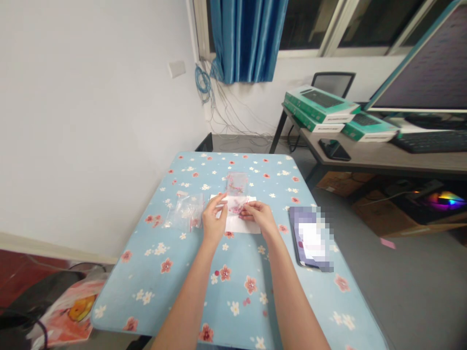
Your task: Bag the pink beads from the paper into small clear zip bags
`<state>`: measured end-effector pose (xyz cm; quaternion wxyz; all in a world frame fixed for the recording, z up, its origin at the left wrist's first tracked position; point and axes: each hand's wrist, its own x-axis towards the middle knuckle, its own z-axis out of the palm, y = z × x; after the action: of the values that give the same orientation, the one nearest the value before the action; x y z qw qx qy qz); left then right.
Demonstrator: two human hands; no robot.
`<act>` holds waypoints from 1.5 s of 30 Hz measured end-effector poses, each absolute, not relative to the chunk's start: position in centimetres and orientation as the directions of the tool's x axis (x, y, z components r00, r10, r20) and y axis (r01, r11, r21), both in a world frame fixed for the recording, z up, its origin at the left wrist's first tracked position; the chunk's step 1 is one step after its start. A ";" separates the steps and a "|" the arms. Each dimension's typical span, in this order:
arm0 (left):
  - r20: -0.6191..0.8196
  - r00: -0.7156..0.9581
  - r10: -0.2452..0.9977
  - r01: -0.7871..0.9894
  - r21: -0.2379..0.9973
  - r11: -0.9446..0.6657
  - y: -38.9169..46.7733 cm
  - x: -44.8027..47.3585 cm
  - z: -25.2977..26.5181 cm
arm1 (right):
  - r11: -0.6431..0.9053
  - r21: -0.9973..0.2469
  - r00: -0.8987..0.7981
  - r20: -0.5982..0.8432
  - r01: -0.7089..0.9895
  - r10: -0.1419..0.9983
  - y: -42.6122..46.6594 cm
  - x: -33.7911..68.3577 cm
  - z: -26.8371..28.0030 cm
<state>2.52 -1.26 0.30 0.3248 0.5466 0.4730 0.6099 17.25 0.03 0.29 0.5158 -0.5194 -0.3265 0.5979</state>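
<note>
Over a white sheet of paper [233, 225] at the middle of the table, my left hand [214, 216] is open, its thumb and fingers curved apart at the sheet's left side. My right hand [258, 215] is closed in a pinch at the sheet's right side; what its fingertips hold is too small to name. Small pink pieces [235, 207] lie on the paper between the hands. Just beyond the sheet rests a clear plastic bag [237, 182] with pink bits in it. Left of my left hand are crumpled clear plastic bags [185, 211].
The small table [175, 296] has a blue flowered cover. A tablet-like device [297, 238], partly blurred out, lies at its right edge. A desk to the right bears green boxes [317, 104], a phone [334, 149], a keyboard [434, 141] and a monitor [430, 68]. A wall stands close on the left.
</note>
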 end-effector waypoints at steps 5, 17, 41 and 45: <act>0.350 -0.184 0.919 0.078 0.937 -0.341 -1.3 2.7 0.3 | -0.269 -0.917 0.077 -0.303 -0.294 0.950 0.0 17.2 0.5; 0.214 -0.233 0.949 0.045 0.977 -0.209 -1.1 2.8 0.4 | -0.279 -0.913 0.079 -0.315 -0.298 0.946 -0.3 17.2 0.7; 0.241 -0.241 0.940 -0.081 0.960 -0.266 -1.6 3.1 0.9 | -0.289 -0.951 0.065 -0.298 -0.112 0.952 -0.6 17.5 1.3; 0.232 -0.243 0.942 -0.090 0.961 -0.260 -1.5 3.1 0.7 | -0.288 -0.953 0.067 -0.294 -0.095 0.953 -0.6 17.6 1.3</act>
<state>3.12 -1.49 0.72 0.4014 0.4661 0.4571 0.6424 17.60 -0.64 1.34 0.4612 -0.5665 -0.3788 0.5682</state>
